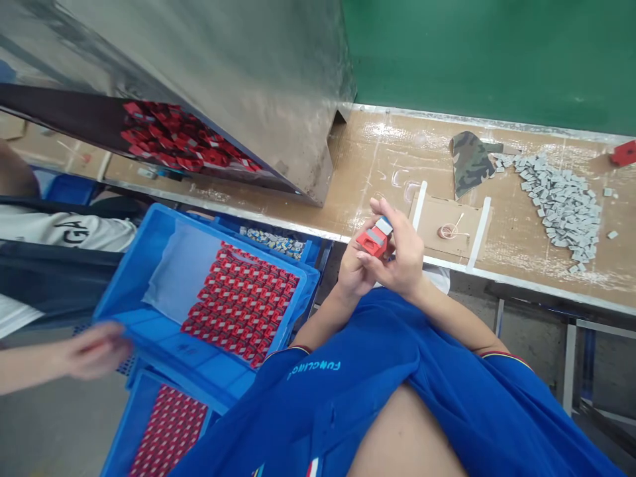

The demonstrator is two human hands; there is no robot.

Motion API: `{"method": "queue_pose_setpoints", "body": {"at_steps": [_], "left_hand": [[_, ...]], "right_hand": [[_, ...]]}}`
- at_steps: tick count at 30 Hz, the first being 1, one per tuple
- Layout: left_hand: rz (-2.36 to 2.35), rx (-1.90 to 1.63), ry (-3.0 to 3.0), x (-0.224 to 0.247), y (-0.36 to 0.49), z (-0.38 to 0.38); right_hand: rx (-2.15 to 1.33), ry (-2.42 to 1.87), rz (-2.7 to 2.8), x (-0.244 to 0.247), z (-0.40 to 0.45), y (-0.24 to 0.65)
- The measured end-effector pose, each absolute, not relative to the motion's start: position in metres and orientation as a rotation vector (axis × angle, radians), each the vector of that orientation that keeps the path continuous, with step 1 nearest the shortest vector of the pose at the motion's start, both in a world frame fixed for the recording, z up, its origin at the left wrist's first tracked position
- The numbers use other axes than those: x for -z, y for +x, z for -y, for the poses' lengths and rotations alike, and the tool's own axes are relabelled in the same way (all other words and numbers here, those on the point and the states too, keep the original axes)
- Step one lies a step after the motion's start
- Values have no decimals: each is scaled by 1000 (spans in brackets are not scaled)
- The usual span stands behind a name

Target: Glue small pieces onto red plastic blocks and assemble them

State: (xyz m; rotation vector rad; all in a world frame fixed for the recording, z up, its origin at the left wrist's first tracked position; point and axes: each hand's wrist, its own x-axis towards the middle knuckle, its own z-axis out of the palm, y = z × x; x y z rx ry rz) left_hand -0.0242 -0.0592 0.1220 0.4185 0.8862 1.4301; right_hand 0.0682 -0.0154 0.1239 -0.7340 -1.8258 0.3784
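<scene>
Cradling a red block (371,244) between them, the two hands meet in front of the torso, just off the near edge of the tabletop (382,159). Fingers of the left hand (354,266) are closed around the block's lower left side; those of the right hand (405,248) bend over from the other side, index finger above and thumb below, with the block in the gap. How firmly each presses cannot be told. The block is tilted, and its long axis seems to run from the left palm, lower left, up toward the right fingers. A grey piece (383,227) with a blue patch beside it sits at that upper right end, so the right hand looks nearer to it, while the hollowed red end faces the left thumb side.

Just beyond the right hand, a cardboard pad (437,244) lies at the tabletop edge, a white cord (448,231) coiled on it. Farther right come a camouflage cloth (471,164) and a spread heap of grey pieces (566,205), well apart from the fingers but on the right hand's side. On the left hand's side, nearer and lower, a blue crate (163,339) holds rows of red blocks (243,301); at its far left side is a co-worker's blurred hand (99,350).
</scene>
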Motion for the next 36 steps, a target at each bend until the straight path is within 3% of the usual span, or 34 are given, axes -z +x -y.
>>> {"method": "queue_pose_setpoints", "body": {"at_steps": [11,36], "left_hand": [[-992,-1327,74,-136,-23,56],[-1007,-1459,196,-134,-29,59]], "right_hand": [[-135,-772,1812,-136,5,67],[-225,-553,1781,-135,-4,58]]}}
